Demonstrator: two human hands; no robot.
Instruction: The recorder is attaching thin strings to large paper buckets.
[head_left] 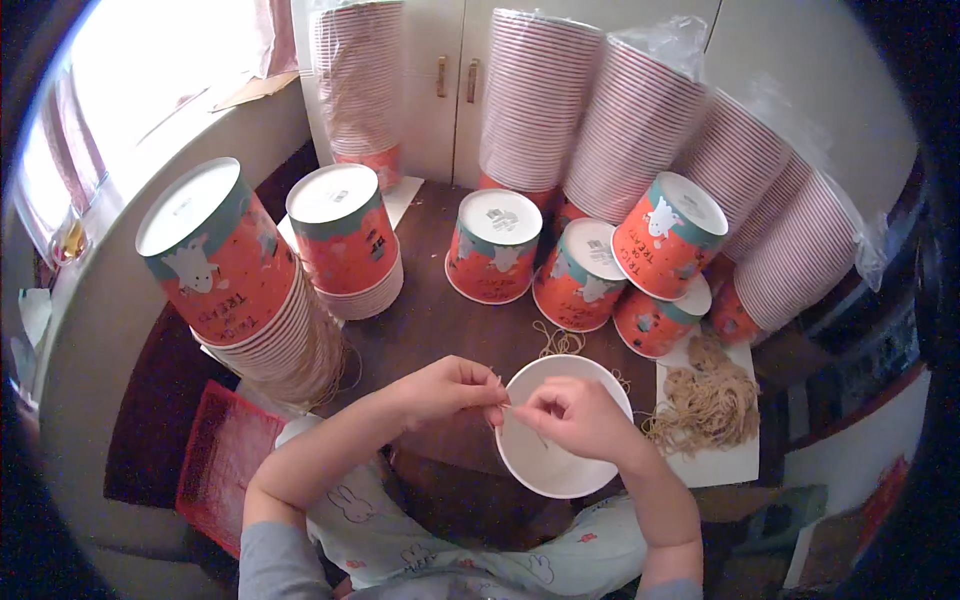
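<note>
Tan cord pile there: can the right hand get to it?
Probably yes: the tan cord pile lies uncovered just right of the white bucket, though the right hand seems busy pinching.

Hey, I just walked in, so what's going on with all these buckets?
A person at a dark table has the left hand and right hand close together over an open white bucket, fingertips apparently pinching a thin strand between them. A tangle of tan cord lies on a white sheet to the right. Orange buckets stand upside down around the table, with tall stacks behind.
</note>
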